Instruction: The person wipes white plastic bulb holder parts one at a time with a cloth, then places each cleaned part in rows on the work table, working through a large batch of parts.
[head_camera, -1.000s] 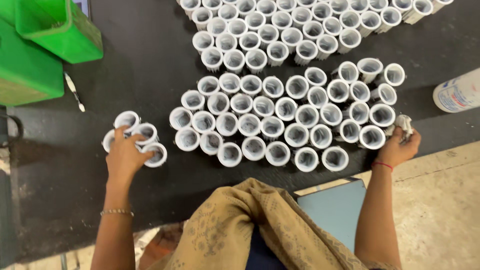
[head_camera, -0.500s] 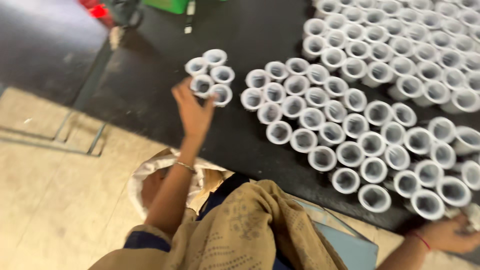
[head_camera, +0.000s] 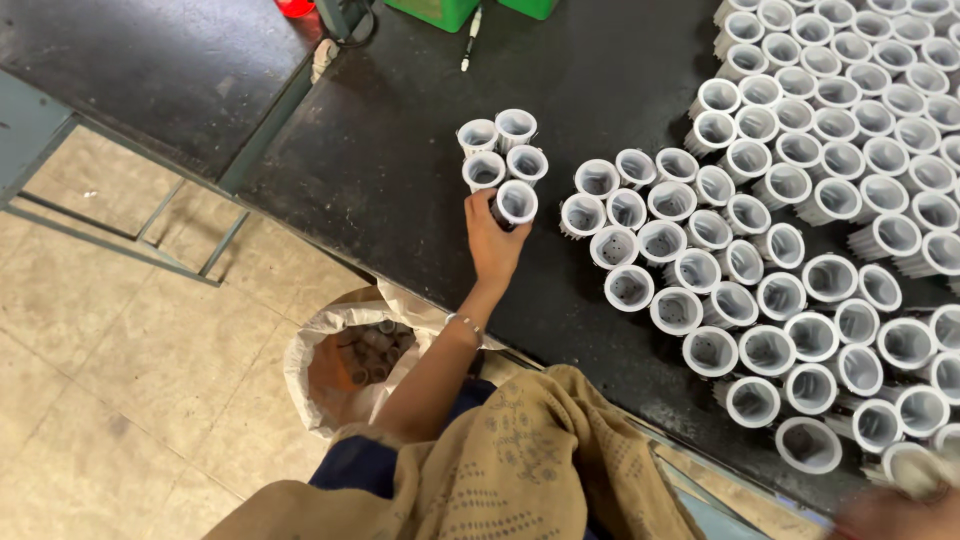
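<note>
My left hand (head_camera: 493, 240) reaches over the near edge of the black table (head_camera: 380, 170) and closes around a white-rimmed cup (head_camera: 516, 203), the nearest one of a small cluster of cups (head_camera: 498, 148). A large field of several similar white cups (head_camera: 800, 230) stands upright to the right, a gap apart from the cluster. At the bottom right corner my right hand (head_camera: 885, 515) shows only as a blur, with a whitish wad (head_camera: 915, 468) in its fingers, beside the nearest cups.
A white sack (head_camera: 305, 350) holding brownish parts sits on the tiled floor below the table edge. Green bins (head_camera: 440, 10) and a pen-like tool (head_camera: 468, 40) lie at the table's far side. A metal frame (head_camera: 150, 225) stands at left.
The view has swung left and down toward the floor. My left hand stays at the small cluster and now grips its nearest cup. My right hand has slipped to the frame's corner.
</note>
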